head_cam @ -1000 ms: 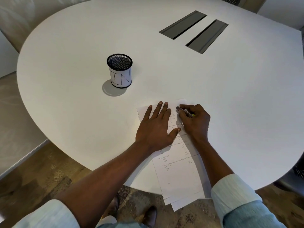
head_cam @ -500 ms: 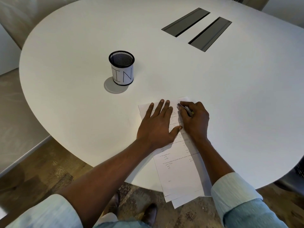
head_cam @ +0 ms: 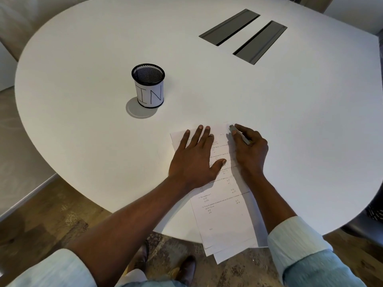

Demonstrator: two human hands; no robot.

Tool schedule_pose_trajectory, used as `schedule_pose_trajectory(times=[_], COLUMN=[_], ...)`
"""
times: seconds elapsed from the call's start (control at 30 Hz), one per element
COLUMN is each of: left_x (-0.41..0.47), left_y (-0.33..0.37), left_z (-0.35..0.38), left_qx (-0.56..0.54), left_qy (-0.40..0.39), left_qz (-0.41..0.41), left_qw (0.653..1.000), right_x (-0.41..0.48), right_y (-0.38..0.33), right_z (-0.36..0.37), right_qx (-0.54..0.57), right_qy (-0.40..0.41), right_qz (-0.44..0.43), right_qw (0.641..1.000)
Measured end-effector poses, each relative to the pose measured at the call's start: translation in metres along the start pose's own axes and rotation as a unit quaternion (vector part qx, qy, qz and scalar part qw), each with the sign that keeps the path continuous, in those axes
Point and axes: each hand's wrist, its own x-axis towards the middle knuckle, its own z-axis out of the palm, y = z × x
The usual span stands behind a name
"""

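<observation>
On my feed the left hand (head_cam: 194,160) lies flat, fingers straight, pressing the papers (head_cam: 223,214) to the desk (head_cam: 290,121). Right hand (head_cam: 249,151) just beside it pinches a pen (head_cam: 240,135).

Matt white table (head_cam: 248,96), black metal mesh cup (head_cam: 148,73), smooth printed paper sheets (head_cam: 224,220).

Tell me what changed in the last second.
The right hand, gripping the pen, slid slightly away from the person and rightward, so the pen tip now sits near the far right corner of the papers. Nothing was picked up or let go. The left hand stays flat on the papers; the mesh cup has not moved.
</observation>
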Motion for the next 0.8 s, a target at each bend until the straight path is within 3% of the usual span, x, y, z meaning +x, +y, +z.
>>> schedule_pose_trajectory(times=[0.43, 0.8], left_x=[0.0003, -0.0002], left_y=[0.0001, -0.0007], left_z=[0.0022, 0.0001], left_qx=[-0.015, 0.003], left_qy=[0.028, 0.002], left_qz=[-0.012, -0.010], left_qw=[0.999, 1.000], right_x=[-0.0019, -0.0011], right_y=[0.0016, 0.0028], right_z=[0.0043, 0.0080], right_qx=[-0.053, -0.120], right_qy=[-0.014, -0.044], right_qz=[-0.061, -0.127], right_qw=[0.997, 0.984])
